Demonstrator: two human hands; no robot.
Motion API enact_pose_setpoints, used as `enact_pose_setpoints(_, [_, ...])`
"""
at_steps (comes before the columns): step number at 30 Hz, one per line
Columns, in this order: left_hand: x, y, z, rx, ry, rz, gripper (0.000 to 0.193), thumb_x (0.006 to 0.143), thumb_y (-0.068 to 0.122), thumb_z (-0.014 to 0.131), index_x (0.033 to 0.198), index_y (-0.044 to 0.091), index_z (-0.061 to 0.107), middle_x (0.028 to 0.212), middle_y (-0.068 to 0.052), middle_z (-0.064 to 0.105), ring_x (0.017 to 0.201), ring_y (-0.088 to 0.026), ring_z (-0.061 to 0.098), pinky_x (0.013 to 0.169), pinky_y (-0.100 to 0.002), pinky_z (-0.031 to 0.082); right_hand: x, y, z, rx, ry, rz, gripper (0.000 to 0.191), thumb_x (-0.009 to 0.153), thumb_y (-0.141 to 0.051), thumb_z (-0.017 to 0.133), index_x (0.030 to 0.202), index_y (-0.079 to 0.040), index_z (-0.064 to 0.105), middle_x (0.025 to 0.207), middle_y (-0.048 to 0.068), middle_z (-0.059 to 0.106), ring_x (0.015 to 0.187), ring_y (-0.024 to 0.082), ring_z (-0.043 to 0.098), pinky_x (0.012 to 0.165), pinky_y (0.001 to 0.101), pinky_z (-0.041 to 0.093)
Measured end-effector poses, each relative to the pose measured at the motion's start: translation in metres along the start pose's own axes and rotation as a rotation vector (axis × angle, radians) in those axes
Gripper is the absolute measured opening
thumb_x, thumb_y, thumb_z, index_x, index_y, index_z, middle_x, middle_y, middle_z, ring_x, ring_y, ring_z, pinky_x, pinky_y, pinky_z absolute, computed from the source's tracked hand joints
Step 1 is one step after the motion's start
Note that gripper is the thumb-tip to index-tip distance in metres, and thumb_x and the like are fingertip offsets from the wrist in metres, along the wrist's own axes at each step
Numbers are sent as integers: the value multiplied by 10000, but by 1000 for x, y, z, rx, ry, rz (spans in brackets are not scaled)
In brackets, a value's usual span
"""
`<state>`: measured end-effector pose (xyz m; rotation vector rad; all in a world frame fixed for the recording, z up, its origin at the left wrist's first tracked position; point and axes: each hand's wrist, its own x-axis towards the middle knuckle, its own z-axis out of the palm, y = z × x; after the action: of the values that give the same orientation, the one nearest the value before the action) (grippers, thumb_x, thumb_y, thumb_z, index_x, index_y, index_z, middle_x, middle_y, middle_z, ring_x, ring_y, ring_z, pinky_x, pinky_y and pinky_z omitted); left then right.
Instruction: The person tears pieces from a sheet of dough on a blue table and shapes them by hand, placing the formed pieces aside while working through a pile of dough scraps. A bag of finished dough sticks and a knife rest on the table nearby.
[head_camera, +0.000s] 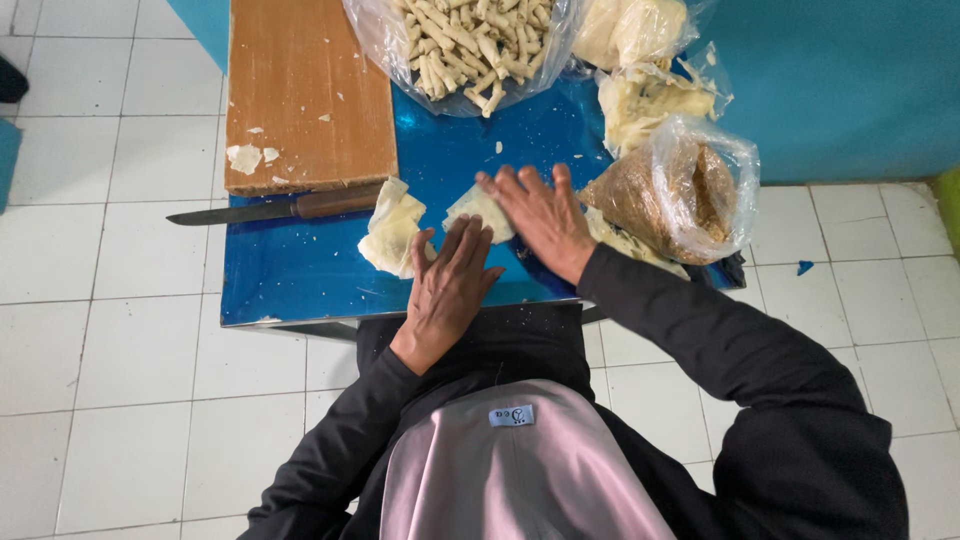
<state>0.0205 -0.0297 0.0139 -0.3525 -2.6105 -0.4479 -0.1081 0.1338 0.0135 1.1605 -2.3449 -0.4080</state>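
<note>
Left hand: the left hand (448, 285) is laid flat on the blue table (300, 270), fingers straight and close together, nothing gripped; its fingertips are touching the near edge of the wrapper sheet (478, 208).
Right hand: the right hand (540, 215) is pressed palm-down on the same sheet, fingers spread wide and flat, nothing closed around.
Wrapper sheet: pale, thin, partly hidden under the right hand – it lies mid-table, just beside a stack of sheets (392, 232).
Surroundings: a knife (275, 208) is set along the front edge of the wooden board (305, 95); a bag of finished rolls (470, 45) sits at the back; a bag of brown filling (675, 190) lies to the right (its mouth cannot be made out).
Risk: the sheet could be torn – caused by uneven pressure from the two palms; the filling bag, near the right forearm, could be knocked over.
</note>
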Motion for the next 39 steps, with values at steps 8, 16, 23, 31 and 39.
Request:
enact_pose_setpoints(8, [3, 0, 0, -28, 34, 15, 526, 940, 274, 709, 1369, 24, 536, 1381, -162, 593, 1345, -276, 523, 1115, -527, 281, -10, 2, -7, 259, -8, 57, 591, 990, -57, 557, 1538, -276, 535, 1223, 66, 508, 1125, 294, 461, 921, 558, 313])
enact_pose_setpoints(16, [30, -3, -7, -84, 48, 24, 321, 939, 22, 611, 1256, 45, 572, 1145, -101, 675, 1098, -264, 654, 1050, -485, 356, -60, 121, -79, 284, 4, 348, 394, 864, -57, 706, 1165, -300, 778, 1199, 18, 558, 1218, 284, 470, 986, 582, 269])
enact_pose_setpoints(23, [47, -6, -8, 3, 45, 33, 390, 827, -98, 578, 1180, 64, 576, 1012, -121, 625, 902, -288, 656, 1011, -461, 410, -102, 190, -7, 128, -674, 440, 288, 736, -56, 728, 914, -256, 833, 1188, 12, 620, 1178, 315, 446, 882, 643, 242])
enact_pose_setpoints(31, [41, -22, -4, -224, 168, -45, 410, 793, -180, 490, 1158, 3, 527, 1091, -153, 589, 900, -328, 639, 901, -446, 432, -110, 203, 34, 294, -887, 405, 186, 792, -152, 717, 955, -164, 807, 1057, 80, 749, 1140, 343, 555, 874, 639, 301])
enact_pose_setpoints(39, [38, -31, 2, -372, 178, -107, 295, 875, -156, 478, 1126, -3, 505, 1060, -156, 578, 914, -294, 662, 837, -437, 428, -110, 195, 34, 163, -882, 343, 91, 785, -123, 705, 824, -60, 759, 866, 173, 746, 865, 361, 698, 819, 552, 348])
